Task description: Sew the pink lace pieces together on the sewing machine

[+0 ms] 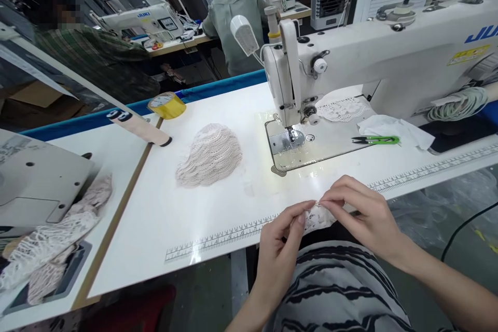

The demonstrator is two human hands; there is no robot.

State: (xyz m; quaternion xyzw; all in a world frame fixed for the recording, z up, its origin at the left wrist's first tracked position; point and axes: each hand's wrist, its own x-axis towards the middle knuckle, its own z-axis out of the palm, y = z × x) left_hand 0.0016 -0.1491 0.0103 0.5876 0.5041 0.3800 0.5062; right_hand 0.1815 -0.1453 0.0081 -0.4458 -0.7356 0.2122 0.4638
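A small piece of white lace (317, 219) hangs over my lap at the table's front edge. My left hand (283, 233) pinches its upper edge from the left. Close beside it, my right hand (360, 212) pinches the same edge, the fingertips of both hands nearly meeting. Beyond my hands stands a white sewing machine (350, 57), its presser foot (291, 135) above the metal needle plate. Left of the needle lies a stack of beige lace pieces (213, 155). Green thread snips (376, 140) rest right of the needle plate, against a white cloth (400, 128).
A measuring tape (221, 238) runs along the front edge. Yellow tape (168, 106) and a pink roll on a rod (142, 128) stand at the back left. More lace (50, 244) lies far left. Two people (233, 26) work at machines behind.
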